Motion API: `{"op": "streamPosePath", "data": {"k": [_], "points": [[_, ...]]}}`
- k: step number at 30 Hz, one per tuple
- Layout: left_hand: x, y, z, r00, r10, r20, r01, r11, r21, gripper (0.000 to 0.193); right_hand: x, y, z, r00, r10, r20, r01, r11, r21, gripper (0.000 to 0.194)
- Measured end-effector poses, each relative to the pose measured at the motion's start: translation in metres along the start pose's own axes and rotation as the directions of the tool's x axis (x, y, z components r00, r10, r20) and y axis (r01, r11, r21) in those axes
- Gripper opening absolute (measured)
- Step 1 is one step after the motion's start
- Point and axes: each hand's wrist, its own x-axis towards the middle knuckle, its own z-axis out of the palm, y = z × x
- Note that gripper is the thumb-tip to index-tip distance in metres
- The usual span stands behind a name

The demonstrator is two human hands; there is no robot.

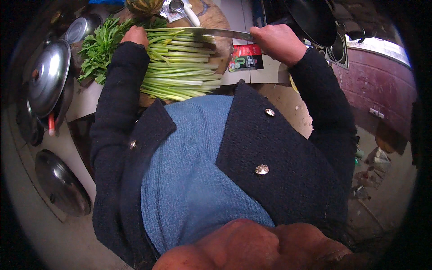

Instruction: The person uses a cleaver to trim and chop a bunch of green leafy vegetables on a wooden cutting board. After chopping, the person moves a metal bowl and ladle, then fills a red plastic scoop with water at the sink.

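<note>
Long green celery stalks [182, 67] lie side by side across a round wooden chopping board [221, 25], their leafy tops [101, 50] to the left. My left hand [136, 35] rests at the far edge of the bunch, where leaves meet stalks; its fingers are mostly hidden, so its grip cannot be told. My right hand [280, 42] is closed round the handle of a knife [229, 33]. The blade points left and lies over or just above the farthest stalks; whether it touches them cannot be told.
A red and black packet [245, 57] lies right of the board. A squash [144, 6] and a white-handled utensil [190, 15] are at the back. A lidded pan [50, 77] and a loose lid [62, 184] stand left. A dark wok [312, 20] and a sink [338, 50] are at the right.
</note>
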Motion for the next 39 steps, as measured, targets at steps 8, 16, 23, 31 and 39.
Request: {"op": "streamPosePath", "data": {"k": [8, 16, 23, 31, 39], "points": [[0.000, 0.008, -0.012, 0.994, -0.041, 0.100, 0.033, 0.996, 0.079, 0.024, -0.007, 0.001, 0.000, 0.999, 0.001, -0.035, 0.000, 1.000, 0.004, 0.010], [-0.010, 0.006, -0.031, 0.996, -0.061, 0.063, 0.047, 0.976, 0.211, 0.026, -0.007, -0.001, -0.007, 1.000, 0.013, 0.002, -0.013, 1.000, -0.003, 0.009], [-0.013, -0.004, -0.037, 0.983, -0.178, -0.041, 0.182, 0.944, 0.277, 0.023, -0.009, 0.000, -0.004, 1.000, 0.006, 0.002, -0.006, 1.000, 0.017, 0.010], [-0.006, -0.047, -0.022, 0.979, 0.173, 0.108, -0.163, 0.982, -0.093, 0.020, -0.013, 0.006, 0.003, 0.999, 0.004, -0.048, -0.004, 1.000, 0.007, 0.008], [-0.020, -0.041, -0.018, 0.987, 0.160, -0.007, -0.157, 0.958, -0.241, 0.025, -0.043, 0.005, 0.000, 0.976, 0.207, -0.075, -0.192, 0.967, 0.167, 0.009]]}}
